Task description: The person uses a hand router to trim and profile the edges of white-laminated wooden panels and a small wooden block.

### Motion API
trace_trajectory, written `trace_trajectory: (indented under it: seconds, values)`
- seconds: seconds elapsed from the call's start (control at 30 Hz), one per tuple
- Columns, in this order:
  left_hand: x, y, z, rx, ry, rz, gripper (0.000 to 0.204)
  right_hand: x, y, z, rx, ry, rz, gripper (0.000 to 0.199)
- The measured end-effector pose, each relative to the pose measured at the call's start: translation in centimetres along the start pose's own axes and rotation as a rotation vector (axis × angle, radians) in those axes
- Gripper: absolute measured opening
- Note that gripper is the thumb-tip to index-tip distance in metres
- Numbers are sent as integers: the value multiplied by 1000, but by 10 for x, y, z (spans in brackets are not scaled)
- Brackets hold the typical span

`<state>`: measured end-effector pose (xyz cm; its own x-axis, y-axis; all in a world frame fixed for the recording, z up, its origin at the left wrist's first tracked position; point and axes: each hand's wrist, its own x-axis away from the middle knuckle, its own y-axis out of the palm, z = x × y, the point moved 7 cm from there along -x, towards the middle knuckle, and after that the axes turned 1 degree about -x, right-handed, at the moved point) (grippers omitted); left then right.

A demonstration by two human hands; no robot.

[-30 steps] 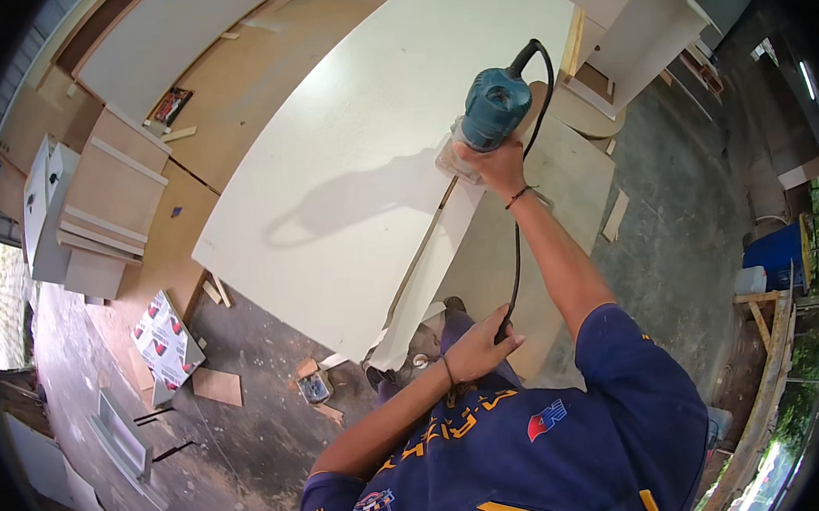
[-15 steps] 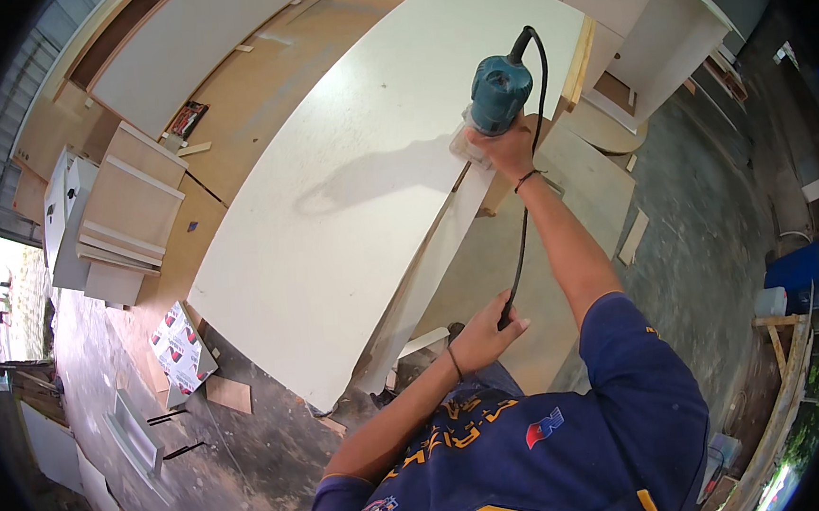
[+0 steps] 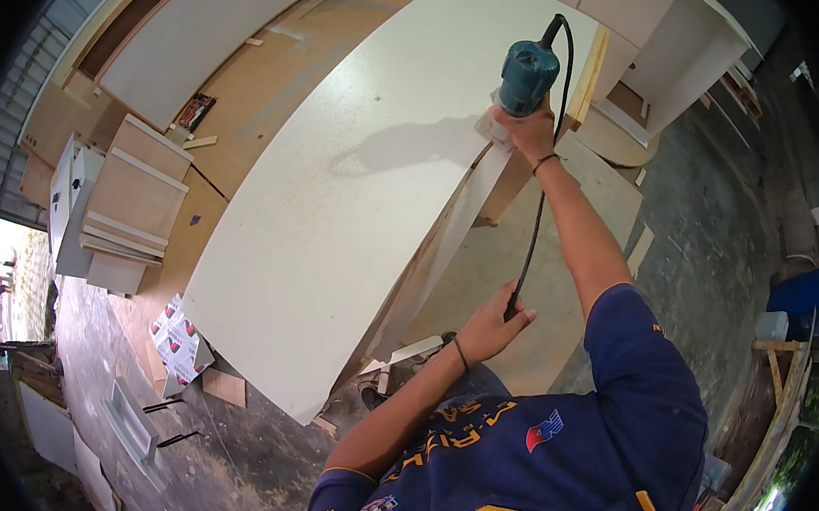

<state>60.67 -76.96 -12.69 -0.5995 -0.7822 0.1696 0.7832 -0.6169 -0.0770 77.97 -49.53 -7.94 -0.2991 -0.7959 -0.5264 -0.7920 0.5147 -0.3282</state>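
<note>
We are standing at the near right edge of a large board [image 3: 348,193], which is lying flat across the middle. Our right hand [image 3: 531,131] is holding a power tool [image 3: 525,76] on that edge, far from us. Its cord [image 3: 532,237] is running back to our left hand [image 3: 490,326], below the board. Stacked panels [image 3: 130,194] are lying to the left, cabinets [image 3: 659,20] behind right
</note>
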Motion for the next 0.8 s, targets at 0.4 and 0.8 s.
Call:
trace_trajectory:
  seconds: [0.4, 0.8]
  values:
    - [-24, 9, 7, -28, -28, -43, 58, -22, -13, 32, 26, 41, 31, 80]
    - [-10, 3, 2, 17, -32, -17, 55, -7, -52, 36, 156, 43, 168, 81]
